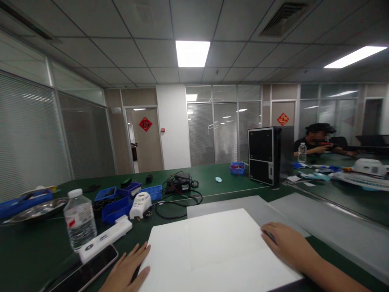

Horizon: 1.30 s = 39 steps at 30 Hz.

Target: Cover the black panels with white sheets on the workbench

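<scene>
White paper sheet [200, 243] lies at the lower centre of the frame, with faint creases across it, and covers part of a grey mat [231, 202] on the green tabletop [212, 178]. At its left edge, the left hand [127, 269] is open, with fingers outstretched and thumb apart; whether it presses on the edge I cannot tell. At its right edge, the right hand [287, 241] has its fingers bent over the border, a small dark strip showing beside them; I cannot tell if that strip or the edge is gripped.

In the lower left, near the left hand, a smartphone [88, 269] with a dark screen lies just beside a long white device [106, 239]. Behind these stands an upright water bottle [79, 219] with a white cap, and farther left a shiny metal tray [39, 211]. Left of centre, a white plug-in adapter [141, 205] sits next to blue bins [116, 209], with a black power unit [182, 184] and its loose cables to their right.

Right of centre, a black computer tower [261, 156] stands upright, a small blue basket [237, 169] just left of it. A second grey mat [334, 223] stretches across the lower right. Toward the right edge, a co-worker in a dark cap and black sleeve [306, 144] sits behind another clear bottle [302, 153]
</scene>
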Motion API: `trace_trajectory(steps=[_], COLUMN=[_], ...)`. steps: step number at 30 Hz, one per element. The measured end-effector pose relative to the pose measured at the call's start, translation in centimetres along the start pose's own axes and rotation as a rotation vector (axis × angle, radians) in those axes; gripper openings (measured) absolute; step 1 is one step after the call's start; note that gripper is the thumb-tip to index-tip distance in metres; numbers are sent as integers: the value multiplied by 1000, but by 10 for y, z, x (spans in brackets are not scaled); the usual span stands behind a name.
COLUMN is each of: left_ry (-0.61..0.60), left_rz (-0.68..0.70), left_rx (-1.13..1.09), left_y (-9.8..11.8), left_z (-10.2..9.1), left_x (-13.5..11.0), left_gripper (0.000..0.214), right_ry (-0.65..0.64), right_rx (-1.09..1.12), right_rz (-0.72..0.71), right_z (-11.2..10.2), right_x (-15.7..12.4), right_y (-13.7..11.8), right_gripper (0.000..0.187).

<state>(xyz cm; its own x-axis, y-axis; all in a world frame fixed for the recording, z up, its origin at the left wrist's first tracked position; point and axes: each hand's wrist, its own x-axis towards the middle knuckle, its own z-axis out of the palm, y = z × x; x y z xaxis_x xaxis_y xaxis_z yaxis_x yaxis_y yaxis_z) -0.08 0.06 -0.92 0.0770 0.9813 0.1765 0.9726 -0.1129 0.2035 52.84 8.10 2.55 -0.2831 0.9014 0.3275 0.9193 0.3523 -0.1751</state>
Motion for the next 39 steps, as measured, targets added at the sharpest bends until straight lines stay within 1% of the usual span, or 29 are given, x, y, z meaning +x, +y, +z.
trace_trajectory(steps=[1, 3, 6, 9, 12, 19, 23, 27, 32, 34, 36, 37, 39], left_ry=[-2, -2, 2, -8, -24, -29, -18, -6, 58, 68, 58, 51, 42], left_rz=[-2, -3, -1, -9, -22, -35, -31, -19, -1, 1, 8, 10, 13], left_rx=[-4, -16, -20, -13, -15, -19, -14, -5, -25, -25, -19, -15, -6], left_y=[0, 1, 3, 4, 7, 11, 9, 6, 1, 0, 0, 1, 0], left_z=[0, -2, -3, -5, -8, -11, -10, -7, -1, -1, -2, -2, -2], left_x=[0, -1, -1, -2, -3, -3, -2, -2, 0, 0, 0, 0, 1], left_gripper=[56, 56, 56, 58, 59, 59, 58, 59, 55, 53, 53, 54, 55], right_ry=[-23, -75, -94, -93, -152, -268, -317, -336, -334, -323, -267, -214, -68], right_rx=[12, 42, 105, 84, 85, 137, 194, 256, 278, 262, 213, 172, 49], right_rz=[-4, -62, -157, -125, -110, -198, -289, -332, -349, -340, -273, -221, -89], right_z=[-1, -3, -1, 3, 3, -9, -11, -12, -13, -11, -6, -3, 5], right_x=[0, -1, -2, -2, -4, -11, -15, -18, -21, -17, -9, -4, 6], right_y=[0, -5, -11, -13, -13, -26, -34, -40, -47, -43, -28, -16, 19], right_gripper=[43, 47, 50, 52, 53, 54, 53, 51, 51, 51, 51, 52, 53])
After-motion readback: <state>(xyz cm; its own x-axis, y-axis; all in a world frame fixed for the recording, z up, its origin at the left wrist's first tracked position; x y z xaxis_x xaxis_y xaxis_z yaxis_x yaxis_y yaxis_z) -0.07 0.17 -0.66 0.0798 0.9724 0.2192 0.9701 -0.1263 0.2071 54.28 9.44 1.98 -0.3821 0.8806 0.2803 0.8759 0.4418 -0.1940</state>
